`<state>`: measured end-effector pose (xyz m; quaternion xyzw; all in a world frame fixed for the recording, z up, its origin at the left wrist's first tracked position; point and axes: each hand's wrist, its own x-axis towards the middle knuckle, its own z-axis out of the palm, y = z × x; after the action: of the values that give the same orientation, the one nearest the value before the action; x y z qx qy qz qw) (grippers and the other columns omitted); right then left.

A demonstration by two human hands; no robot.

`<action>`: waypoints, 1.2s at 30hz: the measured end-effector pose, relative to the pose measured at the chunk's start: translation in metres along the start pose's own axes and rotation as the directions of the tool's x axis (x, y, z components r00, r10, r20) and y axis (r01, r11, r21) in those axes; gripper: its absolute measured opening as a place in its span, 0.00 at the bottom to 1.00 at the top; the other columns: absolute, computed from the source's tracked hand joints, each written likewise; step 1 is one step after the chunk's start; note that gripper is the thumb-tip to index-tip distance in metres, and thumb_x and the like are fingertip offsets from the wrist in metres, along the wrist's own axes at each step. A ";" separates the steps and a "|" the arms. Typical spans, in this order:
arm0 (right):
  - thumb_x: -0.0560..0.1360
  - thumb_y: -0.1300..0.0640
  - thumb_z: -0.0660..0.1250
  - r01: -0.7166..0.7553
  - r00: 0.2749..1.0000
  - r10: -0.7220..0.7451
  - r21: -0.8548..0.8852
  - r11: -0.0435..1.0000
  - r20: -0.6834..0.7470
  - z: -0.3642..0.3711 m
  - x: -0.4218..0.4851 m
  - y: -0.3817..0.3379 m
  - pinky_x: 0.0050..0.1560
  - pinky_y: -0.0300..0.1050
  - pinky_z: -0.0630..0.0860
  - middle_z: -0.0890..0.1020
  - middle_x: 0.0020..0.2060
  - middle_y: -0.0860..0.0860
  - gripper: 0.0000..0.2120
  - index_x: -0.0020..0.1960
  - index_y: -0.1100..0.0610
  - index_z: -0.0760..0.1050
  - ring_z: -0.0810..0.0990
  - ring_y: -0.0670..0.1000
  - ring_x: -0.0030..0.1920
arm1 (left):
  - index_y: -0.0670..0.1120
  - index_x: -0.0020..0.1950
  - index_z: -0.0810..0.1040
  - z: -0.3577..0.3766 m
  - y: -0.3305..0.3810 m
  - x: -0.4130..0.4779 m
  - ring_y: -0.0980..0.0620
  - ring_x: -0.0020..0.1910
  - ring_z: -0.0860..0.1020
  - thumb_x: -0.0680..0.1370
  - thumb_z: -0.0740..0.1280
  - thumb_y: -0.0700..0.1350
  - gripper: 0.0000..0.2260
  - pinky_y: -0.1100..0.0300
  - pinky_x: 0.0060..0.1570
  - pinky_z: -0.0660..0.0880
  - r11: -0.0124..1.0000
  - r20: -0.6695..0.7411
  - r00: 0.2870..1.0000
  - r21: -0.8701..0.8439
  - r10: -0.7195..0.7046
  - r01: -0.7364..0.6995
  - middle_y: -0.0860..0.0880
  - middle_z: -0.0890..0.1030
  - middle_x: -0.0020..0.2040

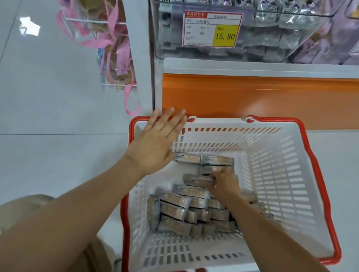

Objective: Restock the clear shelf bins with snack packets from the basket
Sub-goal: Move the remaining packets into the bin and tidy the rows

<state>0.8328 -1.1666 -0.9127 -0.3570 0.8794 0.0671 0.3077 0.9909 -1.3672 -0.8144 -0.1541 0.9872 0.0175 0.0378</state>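
Note:
A white plastic basket (286,176) with a red rim stands on the floor below the shelf. Several grey and tan snack packets (179,206) lie piled in its bottom. My left hand (157,142) rests flat with straight fingers on the basket's far left rim. My right hand (224,183) reaches down inside the basket, its fingers curled round packets near the middle of the pile. Above, a clear shelf bin (241,46) holds similar packets behind a yellow 15.80 price tag (212,30).
The shelf has an orange base panel (269,99) right behind the basket. A second clear bin (355,40) stands to the right. Pink-ribboned bags (101,29) hang on a wire rack at the shelf's left end. White glossy floor tiles (32,95) spread to the left.

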 end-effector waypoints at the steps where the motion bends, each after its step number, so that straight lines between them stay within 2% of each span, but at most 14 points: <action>1: 0.77 0.50 0.69 -0.020 1.000 0.020 0.026 0.999 -0.017 -0.001 0.000 -0.002 0.60 0.50 0.74 0.69 0.63 0.55 0.18 0.65 0.52 0.73 0.70 0.57 0.63 | 0.45 0.79 0.36 0.000 0.000 0.000 0.46 0.78 0.35 0.80 0.52 0.53 0.35 0.43 0.76 0.41 1.000 0.002 1.000 -0.003 -0.001 0.001 0.46 0.37 0.80; 7: 0.74 0.56 0.71 0.015 0.997 0.002 0.238 0.971 -0.072 -0.008 -0.010 -0.002 0.45 0.47 0.78 0.79 0.52 0.51 0.10 0.52 0.53 0.72 0.77 0.51 0.47 | 0.44 0.79 0.34 0.000 0.002 0.000 0.45 0.78 0.34 0.80 0.51 0.54 0.35 0.44 0.76 0.39 1.000 0.013 1.000 0.020 -0.009 0.009 0.46 0.34 0.79; 12: 0.73 0.61 0.73 0.243 0.963 -0.158 0.450 0.859 -0.218 -0.036 -0.028 0.004 0.44 0.43 0.78 0.78 0.46 0.45 0.11 0.50 0.53 0.73 0.79 0.51 0.48 | 0.45 0.80 0.37 0.000 0.000 0.000 0.46 0.78 0.36 0.80 0.54 0.53 0.35 0.44 0.77 0.39 0.999 0.003 1.000 -0.036 -0.003 0.003 0.46 0.37 0.80; 14: 0.71 0.64 0.73 0.336 0.927 -0.196 0.480 0.810 -0.318 -0.056 -0.036 0.004 0.46 0.38 0.77 0.78 0.47 0.47 0.12 0.49 0.54 0.74 0.79 0.50 0.48 | 0.45 0.80 0.41 -0.002 0.001 0.000 0.46 0.79 0.39 0.80 0.56 0.52 0.35 0.45 0.77 0.39 0.996 -0.020 1.000 -0.091 -0.004 0.002 0.47 0.41 0.80; 17: 0.70 0.68 0.73 0.441 0.876 -0.230 0.510 0.739 -0.425 -0.085 -0.047 0.003 0.48 0.32 0.75 0.78 0.50 0.51 0.15 0.50 0.54 0.73 0.79 0.50 0.49 | 0.44 0.80 0.51 -0.010 0.010 0.001 0.47 0.79 0.45 0.81 0.60 0.47 0.30 0.47 0.77 0.40 0.949 -0.077 0.995 -0.312 -0.060 0.033 0.46 0.51 0.80; 20: 0.70 0.70 0.73 0.537 0.811 -0.256 0.495 0.683 -0.526 -0.110 -0.058 0.004 0.50 0.33 0.75 0.78 0.51 0.51 0.15 0.52 0.58 0.75 0.78 0.49 0.50 | 0.42 0.75 0.66 -0.022 0.029 0.003 0.43 0.76 0.60 0.80 0.56 0.49 0.24 0.43 0.76 0.56 0.897 -0.193 0.976 -0.443 -0.097 0.001 0.43 0.65 0.76; 22: 0.70 0.70 0.73 0.613 0.749 -0.291 0.458 0.643 -0.595 -0.124 -0.065 0.004 0.52 0.36 0.76 0.78 0.51 0.51 0.15 0.53 0.60 0.75 0.78 0.48 0.51 | 0.44 0.75 0.67 -0.034 0.045 0.007 0.47 0.70 0.66 0.82 0.56 0.52 0.23 0.47 0.71 0.63 0.784 -0.181 0.970 -0.621 -0.160 0.014 0.46 0.69 0.71; 24: 0.70 0.70 0.72 0.672 0.695 -0.319 0.424 0.607 -0.644 -0.138 -0.073 0.005 0.53 0.39 0.76 0.78 0.52 0.52 0.15 0.54 0.60 0.75 0.78 0.50 0.52 | 0.48 0.77 0.63 -0.049 0.054 0.014 0.54 0.67 0.66 0.83 0.60 0.52 0.23 0.58 0.68 0.63 0.578 -0.020 0.986 -0.812 -0.165 0.081 0.53 0.68 0.68; 25: 0.70 0.70 0.72 0.693 0.671 -0.332 0.402 0.599 -0.663 -0.144 -0.076 0.005 0.52 0.40 0.76 0.78 0.52 0.53 0.15 0.53 0.59 0.75 0.78 0.51 0.52 | 0.49 0.76 0.64 -0.053 0.055 0.018 0.55 0.66 0.67 0.82 0.61 0.51 0.23 0.61 0.64 0.64 0.523 0.032 0.990 -0.847 -0.135 0.099 0.53 0.69 0.67; 27: 0.70 0.71 0.72 0.713 0.641 -0.352 0.360 0.601 -0.682 -0.157 -0.084 0.006 0.52 0.38 0.75 0.77 0.53 0.54 0.16 0.54 0.56 0.75 0.77 0.51 0.52 | 0.49 0.71 0.70 -0.063 0.054 0.025 0.52 0.63 0.73 0.81 0.63 0.50 0.19 0.65 0.56 0.67 0.530 0.000 0.994 -0.846 -0.108 0.057 0.51 0.75 0.64; 30: 0.72 0.65 0.72 0.712 0.666 -0.375 0.399 0.578 -0.645 -0.175 -0.096 0.012 0.54 0.36 0.73 0.77 0.54 0.53 0.15 0.56 0.53 0.75 0.77 0.46 0.51 | 0.47 0.66 0.74 -0.081 0.049 0.028 0.54 0.57 0.74 0.81 0.65 0.47 0.14 0.74 0.50 0.67 0.526 -0.075 0.992 -0.850 -0.104 -0.009 0.54 0.75 0.57; 32: 0.74 0.61 0.72 0.701 0.686 -0.374 0.431 0.568 -0.624 -0.185 -0.101 0.013 0.54 0.40 0.75 0.79 0.52 0.51 0.13 0.57 0.54 0.76 0.78 0.48 0.51 | 0.47 0.65 0.75 -0.091 0.044 0.029 0.55 0.55 0.73 0.81 0.66 0.46 0.13 0.71 0.51 0.67 0.535 -0.103 0.992 -0.843 -0.073 -0.048 0.54 0.75 0.56; 34: 0.75 0.60 0.72 0.699 0.686 -0.370 0.427 0.574 -0.626 -0.196 -0.107 0.012 0.52 0.38 0.74 0.80 0.50 0.49 0.12 0.57 0.54 0.77 0.78 0.48 0.50 | 0.49 0.64 0.75 -0.100 0.038 0.031 0.54 0.56 0.73 0.81 0.66 0.48 0.12 0.63 0.53 0.70 0.563 -0.129 0.990 -0.823 -0.048 -0.080 0.54 0.75 0.56; 36: 0.74 0.60 0.72 0.707 0.669 -0.370 0.398 0.585 -0.645 -0.207 -0.112 0.010 0.51 0.36 0.73 0.79 0.51 0.49 0.13 0.58 0.54 0.77 0.77 0.45 0.50 | 0.50 0.64 0.75 -0.111 0.036 0.032 0.54 0.56 0.72 0.80 0.66 0.48 0.12 0.63 0.53 0.70 0.590 -0.169 0.984 -0.801 -0.061 -0.101 0.55 0.75 0.55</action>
<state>0.7864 -1.1635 -0.6822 -0.4983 0.7378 -0.4204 0.1750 0.9417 -1.3482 -0.7056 -0.1442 0.8728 0.4492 -0.1249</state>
